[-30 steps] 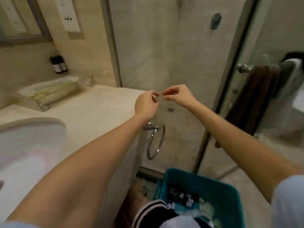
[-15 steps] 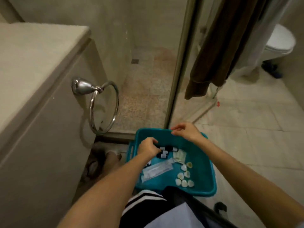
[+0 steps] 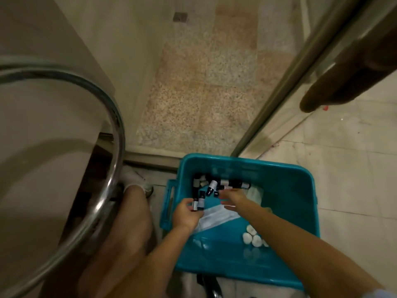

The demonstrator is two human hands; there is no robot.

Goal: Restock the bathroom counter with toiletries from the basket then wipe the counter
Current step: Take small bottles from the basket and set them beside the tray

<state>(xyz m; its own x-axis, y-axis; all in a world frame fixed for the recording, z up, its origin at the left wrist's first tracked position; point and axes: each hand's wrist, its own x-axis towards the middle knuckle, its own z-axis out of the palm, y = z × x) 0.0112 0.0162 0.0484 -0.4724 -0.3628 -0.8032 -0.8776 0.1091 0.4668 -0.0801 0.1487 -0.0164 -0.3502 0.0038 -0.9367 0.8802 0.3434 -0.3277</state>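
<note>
A teal plastic basket sits on the floor below me. At its far end lie several small dark bottles with pale labels. My left hand is inside the basket, closed around a small dark bottle. To its right, my right hand reaches among the bottles with fingers spread and nothing clearly held. Clear plastic packets lie under both hands. A few white round pieces rest near the basket's right side.
A chrome towel ring looms close at the left, mounted on the beige counter cabinet. The shower's pebbled floor lies ahead, behind a metal door frame. A brown towel hangs at top right. My bare knee is beside the basket.
I have bent much lower toward the basket. My left hand has closed on a small bottle, and my right hand has moved from the far rim down among the bottles.
</note>
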